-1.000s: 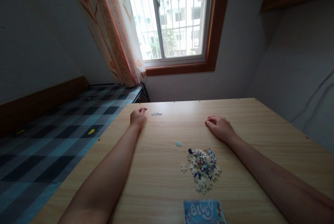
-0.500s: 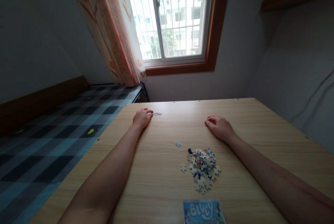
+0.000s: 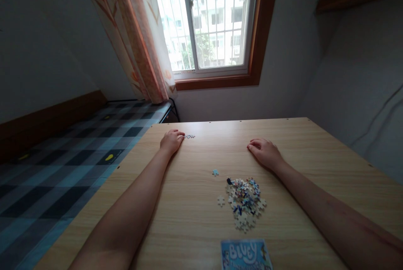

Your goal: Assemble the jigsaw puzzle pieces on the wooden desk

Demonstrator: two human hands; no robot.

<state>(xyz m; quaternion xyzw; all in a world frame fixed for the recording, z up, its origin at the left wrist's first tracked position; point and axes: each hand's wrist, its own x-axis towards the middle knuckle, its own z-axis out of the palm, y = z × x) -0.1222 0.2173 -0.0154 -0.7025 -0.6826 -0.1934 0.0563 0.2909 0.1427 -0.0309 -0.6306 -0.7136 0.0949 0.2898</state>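
At the far left of the table, my left hand [image 3: 172, 140] rests with bent fingers, the thumb and fingertips closed at the left end of a short strip of puzzle pieces [image 3: 189, 136]. Part of that end is hidden behind the fingertips. My right hand [image 3: 265, 151] lies on the wood to the right, fingers curled in against the thumb, with nothing visible in them. Nearer to me is a heap of loose puzzle pieces [image 3: 245, 198], some face up and some pale side up. A light-blue piece [image 3: 215, 172] and a pale piece [image 3: 221, 201] lie apart, left of the heap.
A blue puzzle box [image 3: 246, 255] lettered "Bluey" lies at the near edge of view. The wooden table [image 3: 189, 219] reaches toward the wall under a window [image 3: 217, 22]. Along the left side stands a bed [image 3: 78, 165] with a checked cover, below a curtain [image 3: 135, 35].
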